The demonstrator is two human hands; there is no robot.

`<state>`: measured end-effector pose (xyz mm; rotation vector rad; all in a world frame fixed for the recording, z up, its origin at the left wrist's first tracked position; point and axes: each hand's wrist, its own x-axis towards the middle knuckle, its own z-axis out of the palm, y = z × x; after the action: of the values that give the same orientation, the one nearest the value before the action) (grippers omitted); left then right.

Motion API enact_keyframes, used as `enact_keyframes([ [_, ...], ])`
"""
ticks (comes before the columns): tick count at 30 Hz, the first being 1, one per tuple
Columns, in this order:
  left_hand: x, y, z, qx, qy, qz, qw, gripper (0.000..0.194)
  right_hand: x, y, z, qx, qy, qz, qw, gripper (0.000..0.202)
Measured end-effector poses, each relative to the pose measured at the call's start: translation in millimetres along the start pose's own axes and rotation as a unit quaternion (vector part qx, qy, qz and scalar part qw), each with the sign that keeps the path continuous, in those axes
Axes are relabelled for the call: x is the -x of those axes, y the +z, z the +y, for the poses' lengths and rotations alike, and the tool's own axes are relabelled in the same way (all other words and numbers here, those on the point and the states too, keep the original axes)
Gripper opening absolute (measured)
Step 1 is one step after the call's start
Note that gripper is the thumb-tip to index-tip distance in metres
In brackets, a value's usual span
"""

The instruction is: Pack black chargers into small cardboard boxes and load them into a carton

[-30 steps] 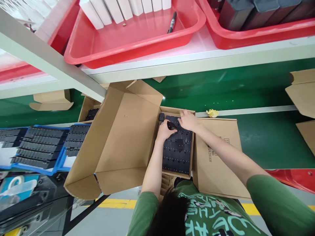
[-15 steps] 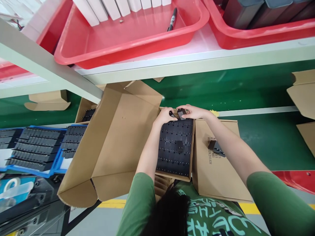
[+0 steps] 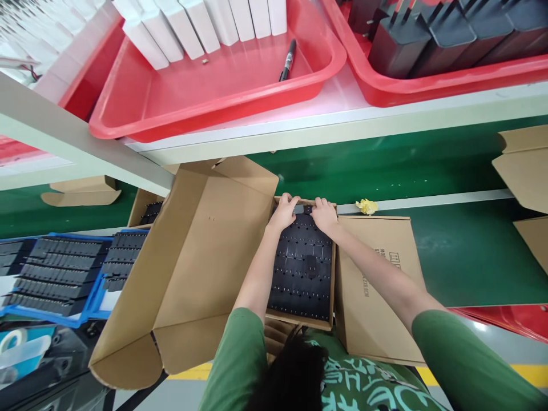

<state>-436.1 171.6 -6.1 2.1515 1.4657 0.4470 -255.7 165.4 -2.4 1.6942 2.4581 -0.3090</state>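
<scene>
An open cardboard box [image 3: 332,285] stands before me, packed with rows of black power adapters [image 3: 299,274] whose small metal pins face up. One loose black adapter [image 3: 311,266] lies on top of the rows. My left hand [image 3: 284,213] is closed at the far left corner, thumb and fingers on an adapter in the last row. My right hand [image 3: 324,216] is curled at the far right corner, its fingers pressing down on an adapter there. Between the hands a grey-faced block [image 3: 298,209] shows. The fingers partly hide what they grip.
A large open carton flap [image 3: 205,245] rises at left. A closed carton [image 3: 385,319] lies at right under my forearm. Blue trays [image 3: 81,319] of black adapters stand far left. A shelf above bears red trays [image 3: 205,120] with white boxes and a pen.
Both hands have lowered the black adapters from above the box into its far row. My right hand moved inward. The adapter seen on the right carton is out of sight. The view tilted up slightly.
</scene>
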Motion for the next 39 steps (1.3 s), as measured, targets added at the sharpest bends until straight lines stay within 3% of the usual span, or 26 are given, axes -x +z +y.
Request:
enact_keyframes([
  [6, -9, -9.7, 1, -0.048, 0.035, -0.071, 0.996, 0.044, 5, -1, 13, 0.015, -0.012, 0.003, 1.0, 0.038],
  [9, -15, -9.4, 3, -0.078, 0.007, -0.081, 0.994, 0.046, 13, -4, 21, 0.013, 0.005, 0.009, 1.0, 0.036],
  [15, -9, 4.0, -7, -0.023, -0.043, -0.091, 0.995, 0.054, 29, -4, 36, -0.014, 0.023, 0.014, 1.0, 0.038],
  [17, 3, 9.4, -12, -0.021, -0.06, -0.071, 0.995, 0.061, 33, -5, 38, -0.054, 0.022, 0.028, 0.998, 0.039],
  [20, 24, 20.2, -16, -0.012, -0.118, 0.022, 0.993, 0.064, 47, -10, 45, -0.14, 0.021, 0.077, 0.987, 0.04],
  [22, 35, 28.4, -17, -0.002, -0.158, 0.075, 0.985, 0.061, 67, -18, 57, -0.191, 0.015, 0.112, 0.975, 0.04],
  [24, 39, 34.3, -18, 0.001, -0.172, 0.088, 0.981, 0.056, 98, -26, 76, -0.218, 0.019, 0.128, 0.967, 0.042],
  [26, 37, 36.2, -18, 0.003, -0.167, 0.086, 0.982, 0.05, 136, -32, 100, -0.223, 0.046, 0.094, 0.969, 0.047],
  [31, 31, 31.6, -19, 0.006, -0.164, 0.096, 0.982, 0.044, 220, -29, 141, -0.233, 0.108, -0.139, 0.956, 0.08],
  [36, 32, 33.6, -12, -0.001, -0.193, 0.076, 0.978, 0.044, 244, -24, 134, -0.279, 0.001, -0.122, 0.953, 0.075],
  [39, 30, 29.0, -10, 0.013, -0.199, 0.055, 0.978, 0.046, 242, -23, 125, -0.216, -0.019, -0.165, 0.962, 0.094],
])
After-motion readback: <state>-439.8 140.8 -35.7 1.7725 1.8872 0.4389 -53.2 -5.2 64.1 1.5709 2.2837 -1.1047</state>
